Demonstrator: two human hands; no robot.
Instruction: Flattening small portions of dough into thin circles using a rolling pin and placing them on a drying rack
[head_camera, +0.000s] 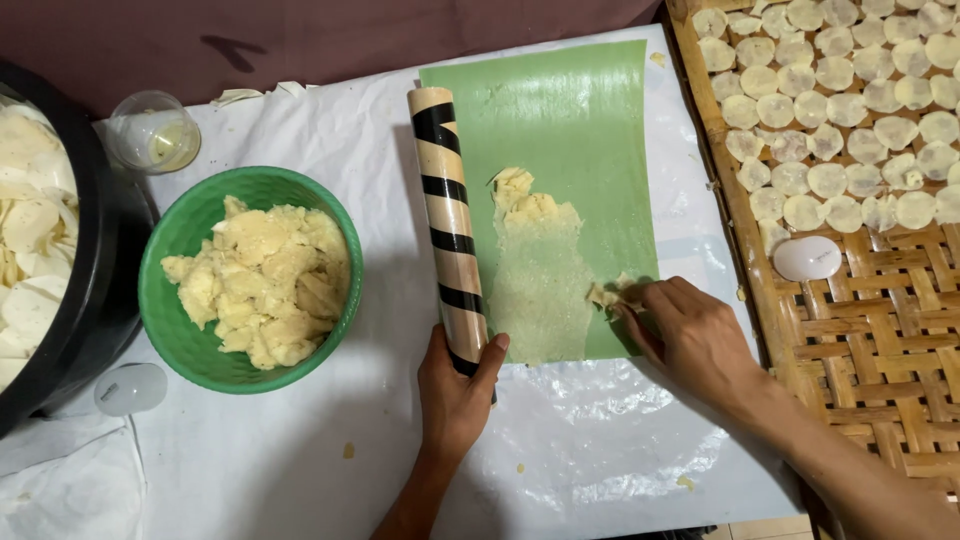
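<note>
The near end of a roller (449, 225), cream with black stripes, is gripped by the left hand (455, 393), the fingers and thumb curled shut around it. The roller lies along the left edge of a green sheet (580, 110), which is spread on a white plastic cover (300, 450) over the table. A thin, flattened layer of pale dough (540, 280) is spread on the near half of the green sheet, just right of the roller, with a thicker unflattened lump at its far end.

The right hand (690, 335) is laid on the near right part of the green sheet, its fingers bent and pinched on a small scrap of dough (607, 294) at the right edge of the flattened layer.

To the left, a green bowl (165, 300) is filled with lumps of yellowish dough. Farther left, a black tub (95, 300) holding pale white slices is partly seen at the frame edge. A small clear glass (152, 130) stands far of the bowl, and a small white oval object (130, 388) lies near the bowl.

On the right, a woven bamboo tray (880, 330) is seen, its far part covered with rows of round pale discs (830, 110). Another white oval object (807, 257) rests on the tray just near of the discs.
</note>
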